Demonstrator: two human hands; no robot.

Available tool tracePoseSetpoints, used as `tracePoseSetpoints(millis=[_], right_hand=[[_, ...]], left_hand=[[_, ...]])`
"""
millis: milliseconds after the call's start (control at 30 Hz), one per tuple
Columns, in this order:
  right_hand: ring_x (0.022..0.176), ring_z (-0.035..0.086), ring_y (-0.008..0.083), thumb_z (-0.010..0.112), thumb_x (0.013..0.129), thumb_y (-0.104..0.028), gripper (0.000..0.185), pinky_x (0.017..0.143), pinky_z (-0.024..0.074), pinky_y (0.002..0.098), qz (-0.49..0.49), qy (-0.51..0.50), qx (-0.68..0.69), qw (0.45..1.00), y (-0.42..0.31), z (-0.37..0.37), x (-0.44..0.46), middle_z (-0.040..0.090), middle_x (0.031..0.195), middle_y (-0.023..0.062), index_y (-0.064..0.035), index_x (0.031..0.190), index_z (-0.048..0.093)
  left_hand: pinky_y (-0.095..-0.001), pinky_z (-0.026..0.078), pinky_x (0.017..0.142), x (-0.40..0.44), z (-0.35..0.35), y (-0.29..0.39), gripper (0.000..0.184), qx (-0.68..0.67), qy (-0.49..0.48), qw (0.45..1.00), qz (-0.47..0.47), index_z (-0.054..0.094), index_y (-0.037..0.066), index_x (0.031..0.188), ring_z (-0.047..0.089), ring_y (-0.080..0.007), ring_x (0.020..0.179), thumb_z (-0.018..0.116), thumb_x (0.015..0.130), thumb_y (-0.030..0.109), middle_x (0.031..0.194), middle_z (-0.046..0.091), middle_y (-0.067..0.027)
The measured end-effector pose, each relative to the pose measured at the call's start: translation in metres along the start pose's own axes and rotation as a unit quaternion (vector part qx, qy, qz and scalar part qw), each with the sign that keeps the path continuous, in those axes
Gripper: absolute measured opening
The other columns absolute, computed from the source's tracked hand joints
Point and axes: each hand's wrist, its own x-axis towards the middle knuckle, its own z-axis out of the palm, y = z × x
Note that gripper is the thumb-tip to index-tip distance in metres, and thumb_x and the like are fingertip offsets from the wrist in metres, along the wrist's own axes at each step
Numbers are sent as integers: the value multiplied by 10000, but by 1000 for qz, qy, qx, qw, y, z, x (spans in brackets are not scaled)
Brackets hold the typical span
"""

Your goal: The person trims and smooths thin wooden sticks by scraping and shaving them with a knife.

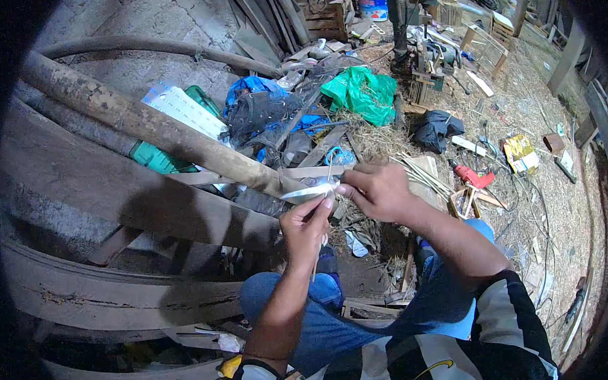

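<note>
Littered floor [538, 104] beyond my fingers. Left hand [304, 230]: fingers pinched on stick [330, 167], just below blade [304, 192]. Right hand [384, 191]: fingers closed at blade's right end. Stick looks light, snappable; best held close under blade.

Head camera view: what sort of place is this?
Probably a rough woodworking area: wood shavings litter the ground, a red power drill lies among scraps, and planks lean at the back.
</note>
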Motion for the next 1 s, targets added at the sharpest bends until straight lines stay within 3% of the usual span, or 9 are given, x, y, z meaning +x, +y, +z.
tracePoseSetpoints(millis=[200,500,700,767,800,833,933,1000], right_hand=[[618,650,326,584,943,-397,278,515,493,466,20,-6,-25,999,10,2,2,639,707,81,-140,878,667],[645,661,337,595,937,-398,275,532,501,460,32,23,-32,999,22,3,3,670,753,86,-146,869,678],[715,659,362,521,983,-471,393,613,500,476,183,21,-24,983,45,-4,13,657,719,129,-125,917,695],[700,647,349,506,994,-461,411,622,479,457,232,38,111,966,39,0,12,642,724,151,-102,921,692],[637,601,251,570,982,-414,382,614,446,400,221,65,235,944,37,8,11,586,666,126,-53,918,678],[637,601,251,570,982,-414,382,614,446,400,223,64,234,944,27,9,11,586,666,126,-53,918,678],[661,437,87,713,923,-276,288,584,371,298,208,4,348,914,11,17,11,466,637,-15,-1,861,653],[647,428,81,714,923,-270,284,571,357,292,246,52,368,895,25,15,14,467,636,-24,-6,839,651]], left_hand=[[-212,297,357,2,2,-2,181,-9,15,999,46,738,-27,1013,423,-35,403,760,864,75,580,572,9],[-225,302,342,-2,-1,4,161,-42,8,999,-12,731,-42,984,397,-49,375,748,873,73,591,581,-11],[-232,300,342,-1,-7,2,165,-66,0,998,5,731,-36,983,396,-54,376,748,875,88,596,582,-14],[-225,315,359,3,-7,2,165,-72,-15,997,4,734,-26,984,422,-54,397,746,878,99,611,590,-13],[-225,315,359,2,-7,2,165,-72,-13,997,1,734,-26,984,422,-54,397,746,878,99,611,590,-13],[-220,321,379,2,-5,3,178,-48,-18,998,-22,735,-27,978,435,-45,418,752,883,122,603,577,0],[-212,326,402,-1,5,8,200,-9,-53,997,-56,736,-23,964,443,-36,438,763,886,159,598,562,16],[-206,326,411,0,7,4,208,4,-91,994,-60,736,-17,936,436,-38,436,768,886,183,590,548,22]])
